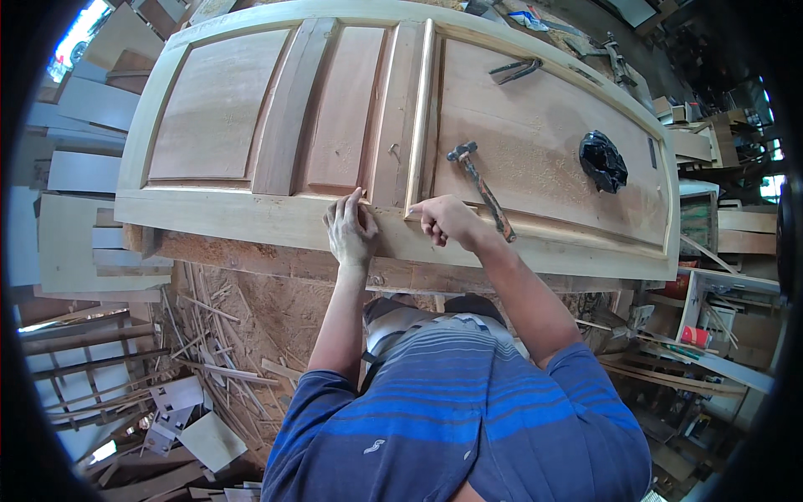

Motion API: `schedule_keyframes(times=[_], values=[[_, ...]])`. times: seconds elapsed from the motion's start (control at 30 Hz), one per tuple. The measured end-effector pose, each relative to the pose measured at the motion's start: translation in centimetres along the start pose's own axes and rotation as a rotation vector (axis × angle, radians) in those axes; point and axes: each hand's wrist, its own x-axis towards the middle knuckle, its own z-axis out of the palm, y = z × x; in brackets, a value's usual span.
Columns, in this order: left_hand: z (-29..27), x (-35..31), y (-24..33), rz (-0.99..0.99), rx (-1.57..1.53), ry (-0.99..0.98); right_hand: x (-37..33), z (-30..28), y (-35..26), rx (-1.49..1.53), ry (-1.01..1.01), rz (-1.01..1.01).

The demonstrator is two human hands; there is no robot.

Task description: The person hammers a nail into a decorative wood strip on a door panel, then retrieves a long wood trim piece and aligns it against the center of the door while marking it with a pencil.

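Observation:
A large wooden panelled door [284,209] lies flat across the work surface before me. My left hand [350,230] rests on its near rail, fingers apart and bent toward the edge of the narrow middle panel. My right hand [447,220] is closed, with the index finger reaching to the near end of a pale moulding strip [421,109]. Whatever its curled fingers hold, if anything, is hidden. Just beyond that hand, a hammer [483,188] lies on the right-hand panel, its worn handle toward me. Farther up the same panel are pincers [516,70] and a black plastic bag [602,162].
Sawdust and thin wood offcuts [226,368] litter the floor at the left. White boards [92,176] lean along the left side. On the right stand shelving [698,309] and stacked timber [744,230]. A metal clamp [619,63] sits past the door's far edge.

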Motion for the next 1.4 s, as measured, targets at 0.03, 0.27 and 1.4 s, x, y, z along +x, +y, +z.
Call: schedule_keyframes(times=[0.03, 0.27, 1.4], values=[[0.1, 0.1, 0.0, 0.012, 0.001, 0.006, -0.1, 0.5, 0.8, 0.001, 0.0, -0.001], [-0.1, 0.2, 0.5, 0.016, 0.016, 0.014, -2.7, 5.0, 2.3, -0.883, 0.251, -0.014], [0.3, 0.6, 1.7, -0.086, -0.212, 0.003, -4.4, 1.9, 5.1, -1.073, 0.337, -0.144]])
